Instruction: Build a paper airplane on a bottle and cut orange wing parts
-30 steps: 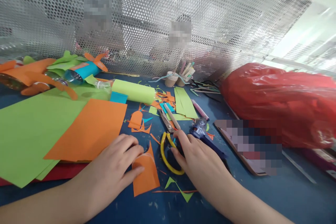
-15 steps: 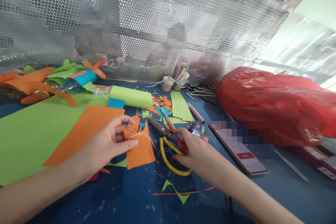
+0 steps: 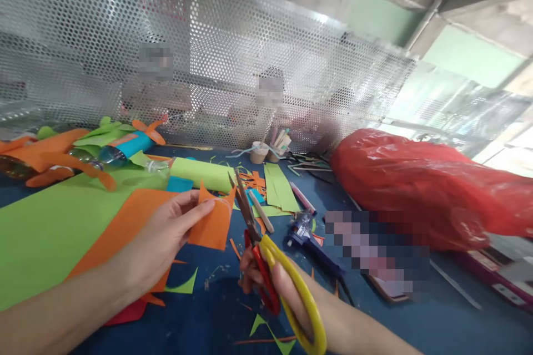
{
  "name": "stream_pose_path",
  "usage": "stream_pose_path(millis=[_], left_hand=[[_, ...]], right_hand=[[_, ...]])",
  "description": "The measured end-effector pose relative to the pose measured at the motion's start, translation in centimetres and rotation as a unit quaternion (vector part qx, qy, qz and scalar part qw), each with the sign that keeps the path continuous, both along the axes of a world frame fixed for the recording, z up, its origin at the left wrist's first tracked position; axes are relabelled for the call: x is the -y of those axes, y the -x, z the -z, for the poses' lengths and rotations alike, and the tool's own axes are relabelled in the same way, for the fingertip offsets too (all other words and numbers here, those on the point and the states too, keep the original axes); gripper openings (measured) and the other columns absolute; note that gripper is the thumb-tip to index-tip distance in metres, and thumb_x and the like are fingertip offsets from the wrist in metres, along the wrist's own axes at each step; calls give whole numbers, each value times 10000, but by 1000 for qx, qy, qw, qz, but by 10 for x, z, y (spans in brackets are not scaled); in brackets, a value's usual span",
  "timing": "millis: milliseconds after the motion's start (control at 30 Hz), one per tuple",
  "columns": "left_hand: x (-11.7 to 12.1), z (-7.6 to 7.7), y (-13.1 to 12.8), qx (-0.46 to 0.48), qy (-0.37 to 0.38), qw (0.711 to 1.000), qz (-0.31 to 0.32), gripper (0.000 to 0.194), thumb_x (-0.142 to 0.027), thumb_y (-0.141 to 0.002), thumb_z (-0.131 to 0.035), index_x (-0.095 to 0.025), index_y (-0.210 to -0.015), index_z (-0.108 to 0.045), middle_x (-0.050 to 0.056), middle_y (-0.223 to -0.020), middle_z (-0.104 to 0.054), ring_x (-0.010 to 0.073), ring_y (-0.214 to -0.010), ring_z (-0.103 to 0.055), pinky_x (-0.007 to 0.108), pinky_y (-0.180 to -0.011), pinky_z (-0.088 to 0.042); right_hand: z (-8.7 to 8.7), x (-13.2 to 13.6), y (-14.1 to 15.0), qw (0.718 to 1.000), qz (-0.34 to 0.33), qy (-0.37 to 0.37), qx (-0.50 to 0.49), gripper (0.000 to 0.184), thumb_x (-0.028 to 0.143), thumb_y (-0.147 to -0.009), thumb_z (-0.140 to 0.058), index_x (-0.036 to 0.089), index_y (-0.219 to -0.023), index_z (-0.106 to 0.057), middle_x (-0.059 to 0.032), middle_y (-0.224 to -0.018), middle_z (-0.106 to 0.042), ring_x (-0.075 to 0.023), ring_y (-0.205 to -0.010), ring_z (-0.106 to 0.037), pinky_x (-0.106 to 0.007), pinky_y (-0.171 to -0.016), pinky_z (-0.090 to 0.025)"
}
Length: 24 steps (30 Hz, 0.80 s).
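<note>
My left hand (image 3: 170, 233) pinches a small piece of orange paper (image 3: 212, 227) between thumb and fingers, holding it up over the table. Its top edge is cut into a curve with pointed corners, and a pale line runs along that curve. My right hand (image 3: 266, 280) grips scissors (image 3: 260, 247) with one red and one yellow handle loop, fingers and thumb through the loops. The blades point up and away, slightly parted at the tips, just right of the orange piece. A larger orange sheet (image 3: 137, 222) lies under my left arm on a big green sheet (image 3: 33, 227).
A green-wrapped bottle (image 3: 204, 173) and other paper-covered bottles (image 3: 131, 147) lie at the back left. Right of the scissors are a blue glue gun (image 3: 318, 252), a pink marker (image 3: 303, 198) and a phone (image 3: 387, 288). A red plastic bag (image 3: 420, 188) bulges at the right. Paper scraps (image 3: 183, 283) are scattered about.
The scissors have come up off the table area and turned in my right hand, blades now upright beside the paper. The glue gun is now uncovered. My left hand still holds the orange piece.
</note>
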<state>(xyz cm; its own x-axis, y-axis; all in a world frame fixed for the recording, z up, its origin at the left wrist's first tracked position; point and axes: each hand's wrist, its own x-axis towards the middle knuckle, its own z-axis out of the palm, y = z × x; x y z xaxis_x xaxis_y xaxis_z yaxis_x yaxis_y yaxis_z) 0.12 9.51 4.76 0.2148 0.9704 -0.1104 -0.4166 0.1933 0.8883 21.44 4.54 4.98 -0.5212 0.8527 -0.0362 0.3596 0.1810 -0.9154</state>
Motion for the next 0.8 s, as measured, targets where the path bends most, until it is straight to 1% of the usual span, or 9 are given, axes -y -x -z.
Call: stream_pose_path(millis=[67,100,200,300,433,533,633,700,800], left_hand=[[2,-2,1,-1,-11,1000,-23,190,-287,-793,-751,-235,-936,-639,-15,-804,-731,161,-703,-688,246,-647,-548],[3,-2,2,-8,-17,999,-30,211,-306,-799,-746,-249,-962,-625,-24,-789,-723,159,-679,-680,239,-605,-538],[4,0,7,-60,-56,996,-45,247,-395,-827,-708,-267,-1005,-594,-52,-667,-661,154,-599,-637,226,-512,-484],[7,3,10,-141,-114,981,-69,235,-445,-838,-668,-249,-949,-599,-59,-597,-601,160,-585,-604,225,-490,-444],[11,1,11,-219,-155,960,-75,230,-458,-845,-629,-242,-917,-599,-39,-633,-614,169,-594,-595,229,-459,-401],[12,0,10,-246,-169,951,-82,226,-462,-849,-613,-242,-894,-585,-39,-636,-603,162,-582,-576,221,-431,-359],[12,0,10,-264,-182,943,-86,220,-458,-855,-604,-241,-847,-567,-55,-599,-555,142,-538,-530,213,-413,-325],[12,2,10,-274,-189,939,-88,222,-453,-856,-604,-240,-815,-553,-62,-575,-521,135,-520,-506,209,-400,-304],[13,4,10,-282,-197,935,-87,231,-447,-859,-603,-240,-783,-533,-58,-579,-522,138,-534,-510,207,-390,-284]], right_hand=[[-8,6,-2,997,-40,-49,33,735,800,-855,-260,159,-1083,-538,-130,-966,-611,-251,-889,-592,-375,-809,-501],[-11,8,-3,995,-48,-66,50,777,809,-844,-266,141,-1148,-521,-159,-1012,-616,-271,-923,-598,-387,-833,-500],[-17,13,-3,990,-44,-94,90,848,815,-835,-277,111,-1246,-510,-196,-1078,-625,-313,-957,-618,-403,-858,-505],[-14,16,-2,987,-25,-123,105,822,807,-844,-258,140,-1228,-547,-174,-1049,-636,-309,-894,-628,-402,-833,-516],[-8,18,-2,988,-14,-125,84,777,806,-844,-249,172,-1162,-567,-151,-969,-653,-276,-787,-632,-385,-773,-532],[-9,18,-1,987,-26,-136,80,747,797,-852,-256,181,-1131,-572,-154,-980,-649,-279,-815,-642,-368,-766,-526],[-11,17,0,982,-28,-160,99,714,761,-885,-244,179,-1154,-557,-147,-959,-652,-277,-815,-639,-362,-758,-514],[-7,13,0,978,-32,-177,108,737,772,-877,-230,169,-1158,-547,-144,-928,-652,-272,-779,-631,-365,-733,-504],[3,4,-1,977,-77,-175,97,787,821,-832,-231,151,-1104,-542,-118,-858,-622,-234,-683,-600,-331,-623,-483]])
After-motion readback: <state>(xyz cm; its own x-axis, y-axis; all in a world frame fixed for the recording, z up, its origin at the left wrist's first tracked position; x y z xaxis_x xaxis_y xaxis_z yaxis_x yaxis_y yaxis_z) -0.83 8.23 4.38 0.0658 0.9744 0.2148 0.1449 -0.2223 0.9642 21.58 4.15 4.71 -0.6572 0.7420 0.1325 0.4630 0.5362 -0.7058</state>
